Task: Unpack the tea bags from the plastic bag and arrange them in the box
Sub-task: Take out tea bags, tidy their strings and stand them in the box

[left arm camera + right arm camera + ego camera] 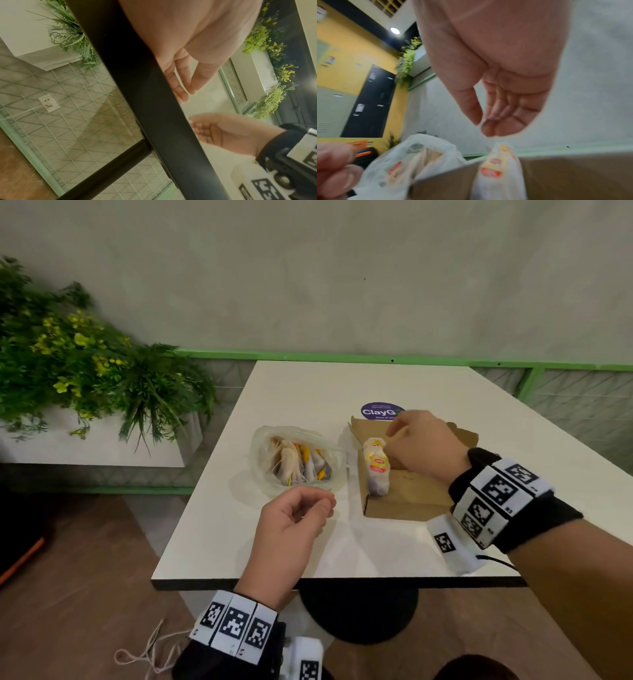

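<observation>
A clear plastic bag (265, 470) lies open on the white table (308, 392) with several tea bags (301, 465) inside. To its right sits a brown cardboard box (411, 503). A short row of yellow-tagged tea bags (376, 467) stands along the box's left wall. My right hand (394, 434) hovers over the box just beyond that row, fingers loosely curled and empty (481, 123). My left hand (325, 506) hangs at the bag's near edge, fingers relaxed, holding nothing (187, 92). The right wrist view shows the bag (393, 162) and the boxed tea bags (498, 169) below the fingers.
A purple round sticker (378, 410) lies on the table behind the box. A white planter with green and yellow plants (85, 364) stands left of the table. A green rail (342, 358) runs along the wall. The table's front edge (308, 582) is near my wrists.
</observation>
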A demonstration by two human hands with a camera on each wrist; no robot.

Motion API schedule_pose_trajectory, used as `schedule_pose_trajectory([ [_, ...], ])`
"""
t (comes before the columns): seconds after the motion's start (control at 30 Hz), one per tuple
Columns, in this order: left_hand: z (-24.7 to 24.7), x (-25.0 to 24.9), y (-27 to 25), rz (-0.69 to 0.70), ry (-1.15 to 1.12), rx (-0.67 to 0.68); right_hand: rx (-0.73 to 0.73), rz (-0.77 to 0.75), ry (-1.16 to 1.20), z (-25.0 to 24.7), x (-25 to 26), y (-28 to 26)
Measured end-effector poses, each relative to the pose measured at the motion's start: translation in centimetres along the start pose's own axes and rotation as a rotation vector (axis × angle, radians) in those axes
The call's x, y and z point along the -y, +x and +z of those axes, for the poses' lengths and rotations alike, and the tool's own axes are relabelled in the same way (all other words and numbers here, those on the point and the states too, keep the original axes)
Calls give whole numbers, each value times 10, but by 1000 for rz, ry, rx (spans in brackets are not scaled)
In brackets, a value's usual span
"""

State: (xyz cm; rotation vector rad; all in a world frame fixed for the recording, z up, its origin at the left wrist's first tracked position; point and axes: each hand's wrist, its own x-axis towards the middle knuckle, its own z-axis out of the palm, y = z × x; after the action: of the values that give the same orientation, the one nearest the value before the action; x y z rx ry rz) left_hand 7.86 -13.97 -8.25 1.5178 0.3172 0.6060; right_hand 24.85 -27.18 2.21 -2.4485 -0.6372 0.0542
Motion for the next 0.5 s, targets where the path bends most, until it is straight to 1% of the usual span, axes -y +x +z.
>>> schedule_pose_trajectory([
  [0.03, -1, -1, -1, 1, -8, -9, -7, -100, 28, 1, 12, -3],
  [0.07, -2, -3, -1, 3, -20, -16, 36, -176, 74, 3, 26, -6],
  [0.1, -2, -4, -1, 2, -31, -21, 103, -223, 110, 8, 39, -8],
  [0.13, -2, -5, -2, -1, -39, -25, 176, -238, 111, 16, 52, -10],
  [0.2, -2, -7, -2, -6, -31, -35, 260, -243, 20, 36, 75, -8],
  [0.27, -2, -8, -4, -13, -12, -52, 269, -209, -110, 53, 93, -1],
  [0.33, -1, -9, -5, -22, -6, -63, 269, -183, -163, 66, 106, 4],
  [0.5, 1, -10, -5, -8, 25, -114, 321, -204, -285, 90, 113, 4],
])
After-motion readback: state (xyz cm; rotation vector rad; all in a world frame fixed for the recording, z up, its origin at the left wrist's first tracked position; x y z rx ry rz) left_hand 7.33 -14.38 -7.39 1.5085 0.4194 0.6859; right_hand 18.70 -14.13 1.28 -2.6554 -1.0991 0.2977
